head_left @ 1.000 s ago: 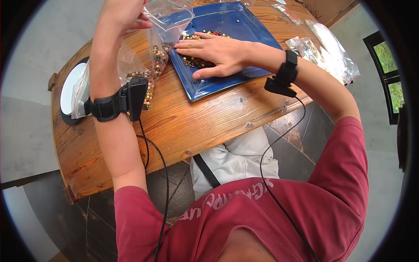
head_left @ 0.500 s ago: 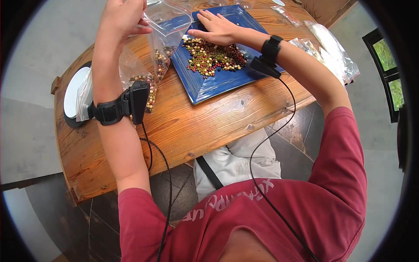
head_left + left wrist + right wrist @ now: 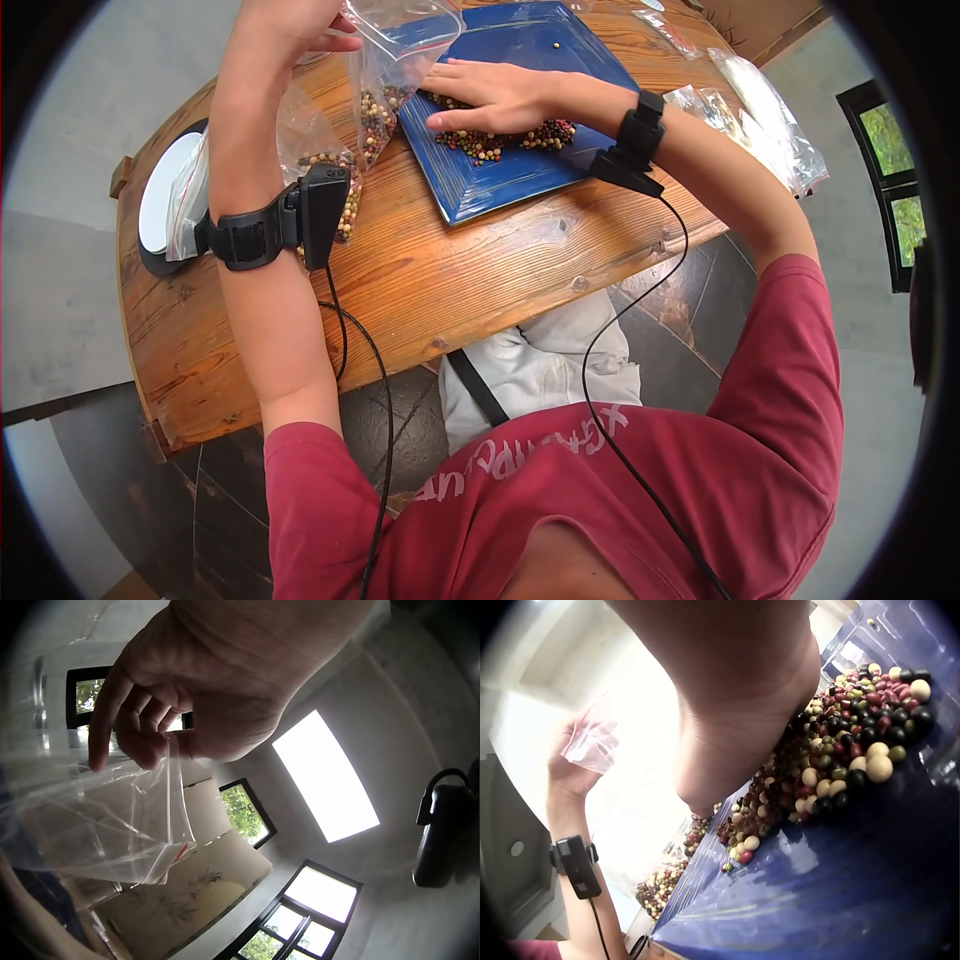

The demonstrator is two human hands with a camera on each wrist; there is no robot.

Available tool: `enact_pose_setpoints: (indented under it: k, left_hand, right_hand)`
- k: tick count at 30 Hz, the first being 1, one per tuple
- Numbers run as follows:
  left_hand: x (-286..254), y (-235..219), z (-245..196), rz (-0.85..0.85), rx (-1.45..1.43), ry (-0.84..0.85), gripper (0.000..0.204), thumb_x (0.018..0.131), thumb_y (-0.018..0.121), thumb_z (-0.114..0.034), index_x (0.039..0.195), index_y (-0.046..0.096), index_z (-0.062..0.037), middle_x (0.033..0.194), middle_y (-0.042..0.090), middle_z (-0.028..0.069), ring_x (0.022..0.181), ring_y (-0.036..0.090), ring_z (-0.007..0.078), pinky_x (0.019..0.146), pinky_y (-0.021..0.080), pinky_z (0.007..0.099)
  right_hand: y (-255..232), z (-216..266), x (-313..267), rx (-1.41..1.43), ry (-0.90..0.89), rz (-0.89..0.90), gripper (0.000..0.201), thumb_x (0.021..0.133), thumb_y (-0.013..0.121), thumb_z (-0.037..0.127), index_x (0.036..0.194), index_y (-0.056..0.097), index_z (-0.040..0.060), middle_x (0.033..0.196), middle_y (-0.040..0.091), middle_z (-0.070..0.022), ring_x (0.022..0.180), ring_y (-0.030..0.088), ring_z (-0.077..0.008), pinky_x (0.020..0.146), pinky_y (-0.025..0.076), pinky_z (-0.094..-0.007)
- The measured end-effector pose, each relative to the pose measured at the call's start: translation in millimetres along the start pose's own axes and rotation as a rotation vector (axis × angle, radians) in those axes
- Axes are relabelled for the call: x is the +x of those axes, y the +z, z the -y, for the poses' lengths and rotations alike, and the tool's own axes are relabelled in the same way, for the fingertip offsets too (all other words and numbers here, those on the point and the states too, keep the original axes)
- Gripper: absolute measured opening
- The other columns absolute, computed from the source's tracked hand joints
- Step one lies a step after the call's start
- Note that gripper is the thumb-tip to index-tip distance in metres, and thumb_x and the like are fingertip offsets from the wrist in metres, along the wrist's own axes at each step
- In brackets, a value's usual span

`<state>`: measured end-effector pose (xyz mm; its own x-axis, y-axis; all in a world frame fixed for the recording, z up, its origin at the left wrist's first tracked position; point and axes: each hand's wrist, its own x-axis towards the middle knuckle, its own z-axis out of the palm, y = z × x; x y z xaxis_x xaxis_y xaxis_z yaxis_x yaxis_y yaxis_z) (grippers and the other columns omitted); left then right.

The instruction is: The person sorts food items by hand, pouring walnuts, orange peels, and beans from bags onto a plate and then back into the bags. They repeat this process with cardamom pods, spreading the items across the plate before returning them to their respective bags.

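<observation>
My left hand (image 3: 285,28) pinches the rim of a clear zip bag (image 3: 405,48), whose mouth stands wide beside the left edge of a blue square plate (image 3: 500,203). Mixed beans (image 3: 376,128) lie low in this bag. In the left wrist view, fingers of the left hand (image 3: 187,690) curl onto the clear plastic (image 3: 112,817). My right hand (image 3: 505,95) lies palm down over the bean pile (image 3: 548,135) on the plate, fingers stretched toward the bag. In the right wrist view the right hand (image 3: 735,742) touches the beans (image 3: 855,742); its fingertips are hidden.
Another clear bag with beans (image 3: 348,212) lies on the wooden table (image 3: 440,280), near my left wrist. A white round object (image 3: 165,195) sits at the far left. Clear packets (image 3: 760,110) are at the right. A loose bean (image 3: 556,45) lies far up the plate.
My right hand went from the beans at the plate's left to its far side, uncovering the pile, then came back over the beans toward the bag. The left hand keeps its hold.
</observation>
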<state>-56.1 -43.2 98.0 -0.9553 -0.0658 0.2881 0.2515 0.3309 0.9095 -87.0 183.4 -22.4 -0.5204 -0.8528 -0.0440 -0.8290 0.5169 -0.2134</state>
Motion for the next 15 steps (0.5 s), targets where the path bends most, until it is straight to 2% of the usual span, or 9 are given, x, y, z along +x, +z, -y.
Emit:
enact_pose_setpoints:
  k: [3, 4, 7, 8, 11, 12, 15]
  left_hand:
    - [-1, 1, -1, 0.007, 0.004, 0.002, 0.027, 0.087, 0.05, -0.006, 0.113, 0.054, -0.0021, 0.073, 0.06, 0.0066, 0.048, 0.061, 0.0175, 0.04, 0.054, 0.0325]
    - [-2, 2, -2, 0.003, 0.007, -0.012, 0.027, 0.087, 0.05, -0.006, 0.113, 0.054, -0.0021, 0.074, 0.06, 0.0068, 0.048, 0.062, 0.0175, 0.04, 0.053, 0.0324]
    - [-10, 5, -10, -0.002, 0.004, -0.027, 0.028, 0.087, 0.05, -0.006, 0.115, 0.053, -0.002, 0.074, 0.061, 0.0075, 0.048, 0.062, 0.0176, 0.04, 0.053, 0.0324]
    - [-14, 6, -12, 0.0, -0.003, -0.02, 0.028, 0.087, 0.05, -0.006, 0.115, 0.053, -0.002, 0.074, 0.061, 0.0079, 0.048, 0.062, 0.0176, 0.04, 0.053, 0.0324]
    - [-8, 5, -9, 0.017, -0.017, -0.024, 0.028, 0.088, 0.051, -0.007, 0.116, 0.052, -0.0023, 0.074, 0.061, 0.0083, 0.048, 0.062, 0.0179, 0.04, 0.053, 0.0327]
    - [-5, 4, -7, 0.02, -0.021, -0.034, 0.028, 0.089, 0.051, -0.007, 0.116, 0.052, -0.0024, 0.073, 0.061, 0.0084, 0.048, 0.062, 0.018, 0.04, 0.053, 0.0328]
    - [-7, 1, -8, 0.043, -0.018, -0.02, 0.027, 0.089, 0.052, -0.008, 0.116, 0.052, -0.0028, 0.072, 0.061, 0.008, 0.048, 0.062, 0.0181, 0.04, 0.053, 0.0332]
  right_hand:
    - [7, 3, -16, -0.049, -0.043, -0.048, 0.081, 0.107, 0.035, 0.061, 0.161, 0.028, 0.0011, 0.167, 0.026, -0.023, 0.155, 0.024, -0.0345, 0.128, 0.019, -0.0435]
    - [6, 3, -22, -0.02, -0.058, -0.033, 0.081, 0.106, 0.036, 0.061, 0.162, 0.026, 0.0029, 0.168, 0.024, -0.0207, 0.157, 0.022, -0.034, 0.129, 0.016, -0.046]
    - [0, 11, -40, -0.024, -0.066, -0.022, 0.08, 0.106, 0.038, 0.06, 0.163, 0.026, 0.0047, 0.169, 0.024, -0.0178, 0.157, 0.022, -0.0335, 0.129, 0.014, -0.0501]
    - [3, 8, -41, -0.043, -0.11, -0.043, 0.079, 0.105, 0.045, 0.055, 0.164, 0.023, 0.007, 0.169, 0.026, -0.015, 0.157, 0.021, -0.0331, 0.128, 0.013, -0.0524]
    - [-1, 2, -63, 0.065, -0.113, -0.155, 0.078, 0.104, 0.05, 0.049, 0.165, 0.021, 0.0086, 0.17, 0.025, -0.0147, 0.158, 0.019, -0.0328, 0.128, 0.01, -0.0533]
    - [-2, -5, -71, 0.051, -0.099, -0.22, 0.08, 0.103, 0.053, 0.046, 0.165, 0.019, 0.0091, 0.17, 0.024, -0.0155, 0.159, 0.016, -0.0327, 0.128, 0.008, -0.053]
    - [1, -22, -95, -0.052, 0.078, -0.289, 0.09, 0.1, 0.054, 0.055, 0.165, 0.016, 0.0064, 0.171, 0.017, -0.0188, 0.159, 0.012, -0.0326, 0.128, 0.007, -0.0525]
